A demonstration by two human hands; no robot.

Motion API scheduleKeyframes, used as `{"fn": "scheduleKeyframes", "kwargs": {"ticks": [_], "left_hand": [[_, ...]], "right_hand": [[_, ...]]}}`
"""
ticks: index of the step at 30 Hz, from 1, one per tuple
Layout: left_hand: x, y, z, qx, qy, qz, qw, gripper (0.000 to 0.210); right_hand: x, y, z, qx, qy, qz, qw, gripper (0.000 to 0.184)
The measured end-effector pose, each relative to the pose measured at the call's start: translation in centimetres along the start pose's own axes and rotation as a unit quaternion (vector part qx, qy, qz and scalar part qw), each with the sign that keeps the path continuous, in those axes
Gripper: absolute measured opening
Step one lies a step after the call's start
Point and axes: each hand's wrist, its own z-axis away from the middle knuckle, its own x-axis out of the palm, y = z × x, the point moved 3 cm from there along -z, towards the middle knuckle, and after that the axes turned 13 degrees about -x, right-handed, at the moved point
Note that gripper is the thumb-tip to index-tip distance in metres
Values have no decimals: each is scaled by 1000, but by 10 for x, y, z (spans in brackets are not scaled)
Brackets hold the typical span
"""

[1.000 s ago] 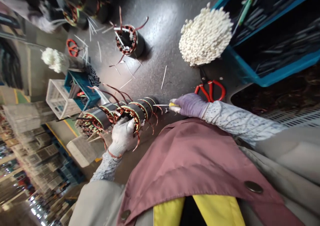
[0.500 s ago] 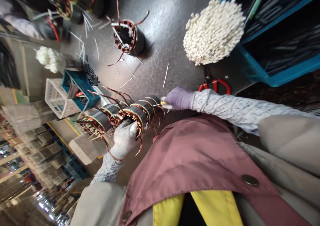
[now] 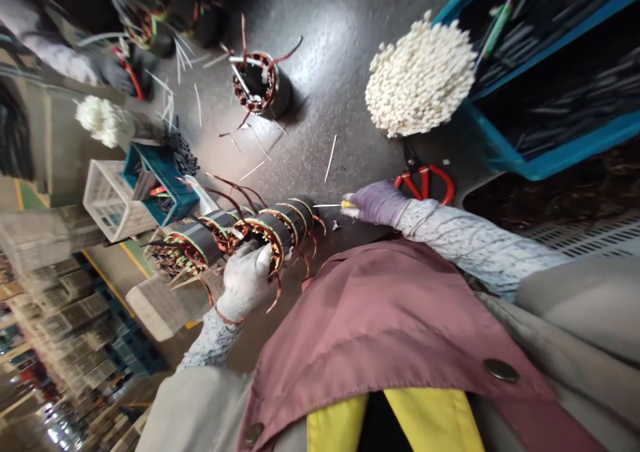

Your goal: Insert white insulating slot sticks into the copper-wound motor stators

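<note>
Workshop floor (image 3: 113, 262) and stacked boxes (image 3: 75, 299) stretch away to the left of my left fingers (image 3: 263, 257), well beyond the worktop (image 3: 320, 99). Those fingers are curled into the open end of a wound stator (image 3: 281, 231) lying on its side, thumb at the rim; the tips are hidden, so I can't tell how firmly they press. My right fingers (image 3: 356, 213) pinch a yellow-handled tool (image 3: 349, 205), its thin shaft pointing at the stator's far end; contact I can't make out.

A slip of that point could nick the copper leads (image 3: 320, 224) hanging just left of my right fingers, or the winding. With a slack left hold, the round body might roll and throw my aim off.

The worktop ahead of my fingers is dark and shiny, strewn with white slivers (image 3: 331, 159) that could get underfoot of the stator. Red-handled scissors (image 3: 425, 182) lie just beyond my right fingers, near enough to snag my sleeve (image 3: 450, 229).
</note>
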Motion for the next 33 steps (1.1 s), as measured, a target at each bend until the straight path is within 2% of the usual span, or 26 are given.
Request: {"fn": "scheduleKeyframes", "kwargs": {"ticks": [6, 11, 15, 18, 22, 26, 29, 33], "left_hand": [[3, -2, 2, 26, 13, -14, 999, 32], [5, -5, 4, 45, 17, -16, 999, 32], [2, -4, 5, 84, 60, 8, 995, 36], [5, -4, 6, 85, 71, 18, 994, 41], [8, -5, 5, 78, 42, 28, 996, 39], [9, -3, 3, 85, 11, 13, 996, 42], [11, -3, 2, 75, -12, 19, 997, 46], [11, -5, 2, 65, -9, 17, 998, 44]], "right_hand": [[-1, -10, -29, -29, -6, 6, 1000, 51], [-18, -4, -45, -81, -7, 43, 996, 49], [-30, 1, -44, -118, -37, 82, 989, 45], [-31, 1, -41, -104, -42, 84, 990, 45], [-36, -8, -50, -107, -18, 85, 990, 45], [-43, -10, -49, -120, -23, 99, 988, 42], [-38, -5, -37, -99, -22, 101, 990, 43], [-26, -3, -28, -90, -23, 98, 991, 42]]}}
